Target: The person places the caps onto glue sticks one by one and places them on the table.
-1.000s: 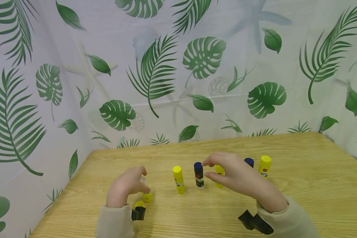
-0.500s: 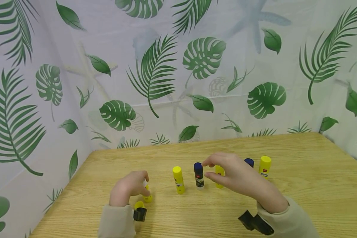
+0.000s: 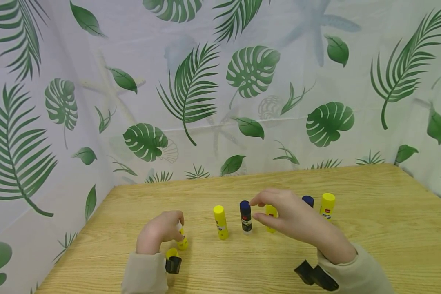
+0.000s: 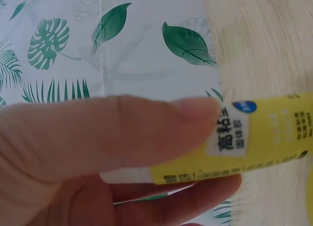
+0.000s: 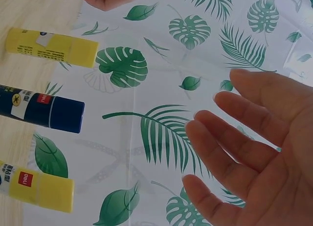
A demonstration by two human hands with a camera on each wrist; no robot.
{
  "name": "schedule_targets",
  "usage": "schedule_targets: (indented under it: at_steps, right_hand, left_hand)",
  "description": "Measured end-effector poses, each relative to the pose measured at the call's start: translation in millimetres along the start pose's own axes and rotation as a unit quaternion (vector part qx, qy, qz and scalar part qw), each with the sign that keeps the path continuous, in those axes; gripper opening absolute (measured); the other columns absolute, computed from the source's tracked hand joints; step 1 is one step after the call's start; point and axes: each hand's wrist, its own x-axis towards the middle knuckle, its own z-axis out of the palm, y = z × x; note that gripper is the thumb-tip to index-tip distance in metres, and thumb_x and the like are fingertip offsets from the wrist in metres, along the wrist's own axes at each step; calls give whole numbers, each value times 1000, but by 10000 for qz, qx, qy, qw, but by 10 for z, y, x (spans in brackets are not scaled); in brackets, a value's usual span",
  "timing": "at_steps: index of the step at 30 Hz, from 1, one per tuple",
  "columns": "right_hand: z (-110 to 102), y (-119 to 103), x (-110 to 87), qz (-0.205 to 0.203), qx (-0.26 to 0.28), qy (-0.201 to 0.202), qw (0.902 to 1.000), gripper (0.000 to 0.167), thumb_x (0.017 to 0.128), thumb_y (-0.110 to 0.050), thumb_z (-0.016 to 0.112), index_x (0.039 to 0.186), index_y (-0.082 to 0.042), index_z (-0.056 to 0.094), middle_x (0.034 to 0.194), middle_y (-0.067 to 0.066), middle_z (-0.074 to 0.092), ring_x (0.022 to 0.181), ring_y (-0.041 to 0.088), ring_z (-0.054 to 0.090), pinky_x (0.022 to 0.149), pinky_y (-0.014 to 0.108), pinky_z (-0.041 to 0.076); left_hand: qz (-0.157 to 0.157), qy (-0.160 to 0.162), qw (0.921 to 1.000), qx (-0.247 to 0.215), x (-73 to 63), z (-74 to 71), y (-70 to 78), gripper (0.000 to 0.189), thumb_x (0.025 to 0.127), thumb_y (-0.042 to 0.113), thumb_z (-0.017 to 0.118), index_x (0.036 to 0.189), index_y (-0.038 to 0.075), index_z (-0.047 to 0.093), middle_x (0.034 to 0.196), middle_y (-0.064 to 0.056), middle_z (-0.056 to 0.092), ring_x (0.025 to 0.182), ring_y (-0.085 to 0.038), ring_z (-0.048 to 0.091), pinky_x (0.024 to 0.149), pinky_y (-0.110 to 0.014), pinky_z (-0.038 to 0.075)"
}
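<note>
At the left of the table, my left hand (image 3: 161, 230) pinches a yellow glue stick (image 4: 264, 133) near its white upper end. In the left wrist view the thumb lies across the label, with fingers behind the stick. A small yellow piece (image 3: 172, 252) sits by the left wrist, partly hidden by the black strap. My right hand (image 3: 284, 212) hovers with relaxed, parted fingers beside a dark blue glue stick (image 3: 246, 218); the right wrist view shows nothing in its palm. Behind that hand, a yellow glue stick (image 3: 270, 210) is partly covered.
Another yellow glue stick (image 3: 221, 222) stands between the hands. Beyond the right forearm are a blue-capped stick (image 3: 308, 200) and a yellow one (image 3: 327, 205). A leaf-patterned curtain (image 3: 220, 102) borders the wooden table (image 3: 235, 269) at the back and sides.
My left hand has moved slightly right and closed its thumb and fingers on the yellow glue stick. The right hand has stayed in place.
</note>
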Motion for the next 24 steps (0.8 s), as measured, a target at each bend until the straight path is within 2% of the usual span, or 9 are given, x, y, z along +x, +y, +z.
schedule_targets:
  at_steps: [12,16,24]
  right_hand:
    - [17,-2,4,-99,22,-2,9999,15,80,-12,65,95,-12,62,89,-5,59,78,9,52,64,24,45]
    - [41,6,6,-157,111,-24,9998,15,80,-12,65,95,-12,62,90,-5,59,79,10,53,64,25,45]
    - [164,43,50,-220,157,-99,9996,16,78,-11,67,94,-8,63,88,-3,60,80,12,54,66,27,46]
  left_hand:
    - [81,168,9998,65,-31,-24,17,24,70,1,71,87,5,56,84,-5,56,69,-18,47,60,-33,42]
    - [144,393,9990,159,-33,-45,9,23,71,4,71,88,5,56,82,-3,56,67,-17,46,61,-33,41]
    - [165,813,9964,165,-104,-148,48,19,72,11,70,86,8,57,75,-2,55,60,-16,47,54,-31,40]
